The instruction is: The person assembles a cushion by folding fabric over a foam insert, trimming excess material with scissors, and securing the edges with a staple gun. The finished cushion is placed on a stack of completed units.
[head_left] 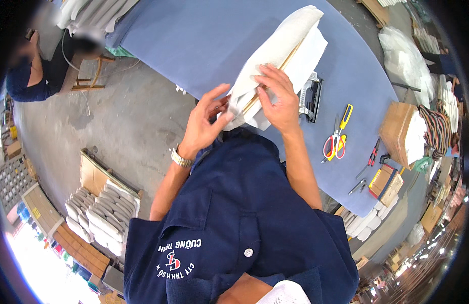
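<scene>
– How are the fingers?
– Left hand (208,120) half-curled at the near end of the white cloth (262,48), grip unclear; right hand (280,101) resting on it, thumb and fingers parted
– Where's the cloth?
– At the blue counter's (194,40) near edge, a thin wooden strip (291,53) along it
– Beyond?
– A black-and-silver tool (311,96), then scissors (335,146) further right

Wooden stool (88,87); stacked white pads (107,214); cardboard box (396,128); plastic sheeting (405,63)
</scene>
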The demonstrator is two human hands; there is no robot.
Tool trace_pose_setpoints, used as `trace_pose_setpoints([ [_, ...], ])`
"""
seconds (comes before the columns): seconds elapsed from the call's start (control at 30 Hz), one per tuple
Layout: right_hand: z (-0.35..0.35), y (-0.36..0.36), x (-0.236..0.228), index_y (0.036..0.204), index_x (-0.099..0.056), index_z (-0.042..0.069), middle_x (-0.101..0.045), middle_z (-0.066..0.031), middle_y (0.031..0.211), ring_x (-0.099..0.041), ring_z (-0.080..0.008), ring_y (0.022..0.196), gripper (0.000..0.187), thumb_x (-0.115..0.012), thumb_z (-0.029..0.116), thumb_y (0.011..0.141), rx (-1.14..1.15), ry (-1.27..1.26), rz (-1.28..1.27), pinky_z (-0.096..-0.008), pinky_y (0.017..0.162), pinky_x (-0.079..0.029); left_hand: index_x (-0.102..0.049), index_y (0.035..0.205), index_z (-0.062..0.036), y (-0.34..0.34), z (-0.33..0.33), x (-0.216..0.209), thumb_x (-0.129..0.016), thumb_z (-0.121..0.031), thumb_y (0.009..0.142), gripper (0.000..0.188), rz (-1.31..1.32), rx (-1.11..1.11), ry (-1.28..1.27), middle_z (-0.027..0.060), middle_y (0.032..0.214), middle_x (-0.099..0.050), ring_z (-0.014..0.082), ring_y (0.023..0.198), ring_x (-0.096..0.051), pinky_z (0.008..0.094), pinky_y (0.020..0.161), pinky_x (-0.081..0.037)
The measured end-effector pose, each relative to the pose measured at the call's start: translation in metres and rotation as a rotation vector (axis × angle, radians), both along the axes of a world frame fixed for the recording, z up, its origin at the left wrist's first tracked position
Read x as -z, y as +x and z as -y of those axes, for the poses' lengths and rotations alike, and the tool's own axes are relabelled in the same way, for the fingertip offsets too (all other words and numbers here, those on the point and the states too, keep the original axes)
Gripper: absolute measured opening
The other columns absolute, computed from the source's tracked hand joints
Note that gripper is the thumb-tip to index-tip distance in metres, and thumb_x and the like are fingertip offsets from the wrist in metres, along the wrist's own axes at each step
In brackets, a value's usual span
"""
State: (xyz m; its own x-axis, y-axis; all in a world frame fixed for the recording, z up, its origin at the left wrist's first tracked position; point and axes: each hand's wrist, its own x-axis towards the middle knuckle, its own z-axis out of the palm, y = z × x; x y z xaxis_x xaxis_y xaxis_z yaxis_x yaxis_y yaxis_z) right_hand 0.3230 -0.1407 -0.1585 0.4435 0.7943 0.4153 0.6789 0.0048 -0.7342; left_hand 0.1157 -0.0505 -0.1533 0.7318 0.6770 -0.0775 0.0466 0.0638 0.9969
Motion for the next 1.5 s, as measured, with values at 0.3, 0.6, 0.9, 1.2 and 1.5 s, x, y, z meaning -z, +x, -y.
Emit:
trace_pose_setpoints([
  [0.3, -0.03, 0.011, -0.019, 0.12, -0.074, 0.013, -0.071, -0.0069, 0.125, -0.062, -0.0291, 0.124, 0.038, -0.074, 0.005, 0.083, -0.069, -0.095, 0.172, -0.0423, 0.109, -0.043, -0.059, 0.143, -0.0042, -0.004, -0.021, -0.006, -0.088, -0.018, 0.08, 0.071, -0.412, 0.06, 0.392, 0.0192, 0.134, -0.068, 0.035, 0.123, -0.067, 0.0417, 0.104, -0.052],
  [0.6, -0.056, 0.004, -0.125, 0.134, -0.066, 0.012, -0.065, -0.0114, 0.136, -0.062, -0.0307, 0.121, 0.059, -0.082, 0.014, 0.077, -0.206, 0.078, 0.06, -0.0433, 0.102, -0.046, -0.067, 0.137, -0.0095, -0.014, -0.148, -0.188, -0.075, 0.008, 0.078, 0.062, -0.297, 0.449, 0.848, 0.01, 0.141, -0.066, 0.0278, 0.143, -0.052, 0.0474, 0.122, -0.035],
  [0.9, -0.098, 0.028, -0.132, 0.096, -0.074, 0.008, -0.072, -0.0154, 0.085, -0.067, -0.035, 0.079, 0.013, -0.07, 0.02, 0.092, -0.109, -0.037, -0.147, -0.0439, 0.067, -0.05, -0.047, 0.155, -0.0111, 0.044, -0.15, -0.133, -0.052, 0.005, 0.086, 0.071, -0.047, -0.071, 0.835, 0.0137, 0.166, -0.036, 0.0306, 0.154, -0.032, 0.0421, 0.124, -0.029],
  [1.2, -0.13, 0.017, -0.121, 0.088, -0.063, 0.004, -0.062, -0.0125, 0.074, -0.057, -0.0288, 0.061, 0.029, -0.075, 0.03, 0.094, -0.181, 0.191, -0.05, -0.0381, 0.059, -0.045, -0.046, 0.153, -0.0037, 0.069, -0.13, -0.125, -0.045, 0.002, 0.078, 0.075, 0.162, -0.229, 0.849, 0.024, 0.165, -0.031, 0.0416, 0.158, -0.02, 0.0492, 0.127, -0.019],
  [1.5, -0.088, 0.023, -0.108, 0.077, -0.056, 0.002, -0.047, 0.0055, 0.067, -0.038, -0.0052, 0.068, 0.043, -0.058, 0.031, 0.109, -0.367, 0.313, -0.686, -0.0294, 0.056, -0.032, -0.054, 0.149, -0.0093, 0.095, -0.066, -0.154, -0.056, 0.002, 0.072, 0.078, 0.185, -0.145, 1.008, 0.0246, 0.164, -0.032, 0.0482, 0.153, -0.027, 0.051, 0.122, -0.033],
])
